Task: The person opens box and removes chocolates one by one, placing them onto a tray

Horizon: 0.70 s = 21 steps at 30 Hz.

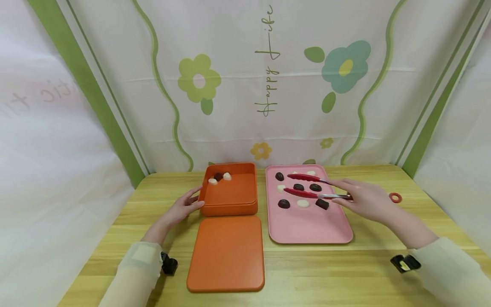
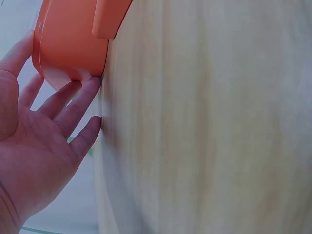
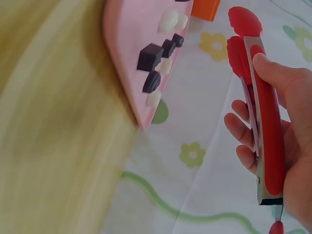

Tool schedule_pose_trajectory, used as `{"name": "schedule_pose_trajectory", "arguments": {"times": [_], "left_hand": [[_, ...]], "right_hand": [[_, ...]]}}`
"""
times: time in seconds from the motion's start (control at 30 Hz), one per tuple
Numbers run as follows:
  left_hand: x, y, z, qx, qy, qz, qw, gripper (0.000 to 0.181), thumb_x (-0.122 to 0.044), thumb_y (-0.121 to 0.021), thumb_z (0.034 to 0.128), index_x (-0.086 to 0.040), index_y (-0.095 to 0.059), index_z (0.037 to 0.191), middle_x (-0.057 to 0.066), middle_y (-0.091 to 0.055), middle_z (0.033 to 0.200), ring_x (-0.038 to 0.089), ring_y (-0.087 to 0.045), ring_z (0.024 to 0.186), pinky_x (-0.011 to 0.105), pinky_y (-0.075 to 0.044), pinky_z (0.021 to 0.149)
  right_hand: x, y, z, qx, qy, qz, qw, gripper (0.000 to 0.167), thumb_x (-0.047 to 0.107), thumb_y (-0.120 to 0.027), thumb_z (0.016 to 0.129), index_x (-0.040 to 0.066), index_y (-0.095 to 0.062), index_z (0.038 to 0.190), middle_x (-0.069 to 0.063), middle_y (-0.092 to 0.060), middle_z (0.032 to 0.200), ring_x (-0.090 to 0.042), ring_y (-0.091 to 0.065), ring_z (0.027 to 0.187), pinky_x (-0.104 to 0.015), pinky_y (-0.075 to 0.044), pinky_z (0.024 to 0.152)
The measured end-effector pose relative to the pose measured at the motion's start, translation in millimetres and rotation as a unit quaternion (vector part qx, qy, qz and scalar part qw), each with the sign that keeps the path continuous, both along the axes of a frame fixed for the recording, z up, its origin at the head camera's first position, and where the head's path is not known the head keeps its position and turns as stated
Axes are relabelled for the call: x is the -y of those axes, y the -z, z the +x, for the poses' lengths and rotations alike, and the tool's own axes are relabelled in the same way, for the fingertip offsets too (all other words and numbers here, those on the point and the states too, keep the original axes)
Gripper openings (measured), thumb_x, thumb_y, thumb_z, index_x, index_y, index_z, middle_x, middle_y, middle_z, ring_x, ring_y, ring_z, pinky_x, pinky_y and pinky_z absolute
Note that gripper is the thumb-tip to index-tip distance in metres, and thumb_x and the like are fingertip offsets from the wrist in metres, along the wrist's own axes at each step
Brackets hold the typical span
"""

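Observation:
My right hand grips a pair of red-tipped tongs, thumb on one arm and fingers on the other. In the head view the tongs' tips are spread above a pink tray, with nothing pinched between them. Dark and white chocolates lie on this tray, among them a dark oval one, a white one and a dark block. My left hand touches the side of an orange box with fairly straight fingers. Inside that box sit a dark piece and two white pieces at the back left.
A flat orange lid lies on the wooden table in front of the box. The tongs' red ring shows beyond my right hand. A white floral curtain hangs behind the table, with more fabric at both sides.

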<state>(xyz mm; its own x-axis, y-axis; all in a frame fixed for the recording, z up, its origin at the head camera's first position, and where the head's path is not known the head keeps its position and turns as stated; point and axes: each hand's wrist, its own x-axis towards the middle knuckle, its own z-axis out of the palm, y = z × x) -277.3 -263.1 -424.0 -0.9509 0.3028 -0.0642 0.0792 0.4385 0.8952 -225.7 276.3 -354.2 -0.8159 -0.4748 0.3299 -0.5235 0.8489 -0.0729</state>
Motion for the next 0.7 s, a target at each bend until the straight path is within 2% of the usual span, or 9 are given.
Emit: {"name": "schedule_pose_trajectory", "arguments": {"times": [0.17, 0.27, 0.4, 0.47, 0.6, 0.7], "left_hand": [[-0.2, -0.7, 0.8, 0.004, 0.0, 0.005, 1.0, 0.068, -0.027, -0.058, 0.0997, -0.012, -0.023, 0.156, 0.024, -0.022, 0.156, 0.041, -0.023, 0.141, 0.057, -0.024, 0.11], [0.1, -0.8, 0.6, 0.004, 0.0, 0.007, 1.0, 0.067, -0.027, -0.058, 0.0999, -0.013, -0.024, 0.156, 0.023, -0.022, 0.156, 0.041, -0.023, 0.141, 0.057, -0.024, 0.11], [0.9, -0.5, 0.2, 0.003, 0.0, 0.008, 1.0, 0.068, -0.028, -0.059, 0.099, -0.013, -0.024, 0.156, 0.022, -0.022, 0.156, 0.04, -0.024, 0.141, 0.057, -0.024, 0.11], [1.2, -0.3, 0.0, 0.003, 0.0, 0.007, 1.0, 0.069, -0.029, -0.059, 0.0988, -0.013, -0.024, 0.156, 0.022, -0.021, 0.157, 0.04, -0.024, 0.141, 0.057, -0.024, 0.11], [1.2, 0.0, -1.2, 0.004, 0.001, 0.005, 1.0, 0.069, -0.029, -0.059, 0.0988, -0.013, -0.024, 0.156, 0.021, -0.02, 0.157, 0.04, -0.023, 0.141, 0.058, -0.023, 0.11], [1.4, -0.2, -1.1, 0.005, 0.001, 0.006, 1.0, 0.069, -0.03, -0.059, 0.0988, -0.013, -0.023, 0.156, 0.022, -0.02, 0.157, 0.04, -0.023, 0.142, 0.058, -0.022, 0.11]], "right_hand": [[22.3, -3.9, -17.5, -0.008, -0.027, 0.006, 0.9996, 0.054, 0.033, -0.075, 0.086, 0.02, -0.059, 0.135, -0.011, -0.068, 0.11, -0.013, -0.056, 0.064, -0.026, -0.035, 0.044], [34.8, -5.6, -28.5, -0.012, -0.044, 0.013, 0.9989, 0.056, 0.034, -0.075, 0.086, 0.021, -0.057, 0.137, -0.006, -0.067, 0.099, -0.01, -0.049, 0.057, -0.026, -0.032, 0.043], [52.2, -5.4, -44.2, -0.029, -0.072, 0.01, 0.9969, 0.056, 0.034, -0.076, 0.085, 0.024, -0.058, 0.137, -0.003, -0.066, 0.107, -0.008, -0.047, 0.055, -0.026, -0.031, 0.041], [61.8, -5.5, -50.8, -0.042, -0.086, 0.01, 0.9953, 0.056, 0.033, -0.078, 0.084, 0.023, -0.06, 0.135, -0.004, -0.064, 0.121, -0.011, -0.056, 0.065, -0.027, -0.037, 0.044], [82.4, -6.9, -61.4, -0.055, -0.094, 0.024, 0.9938, 0.056, 0.033, -0.079, 0.082, 0.021, -0.061, 0.134, -0.004, -0.067, 0.117, -0.02, -0.063, 0.077, -0.032, -0.046, 0.052], [97.9, -7.0, -70.2, -0.055, -0.091, 0.037, 0.9936, 0.055, 0.038, -0.076, 0.084, 0.024, -0.06, 0.135, -0.002, -0.068, 0.115, -0.019, -0.06, 0.066, -0.032, -0.042, 0.047]]}}
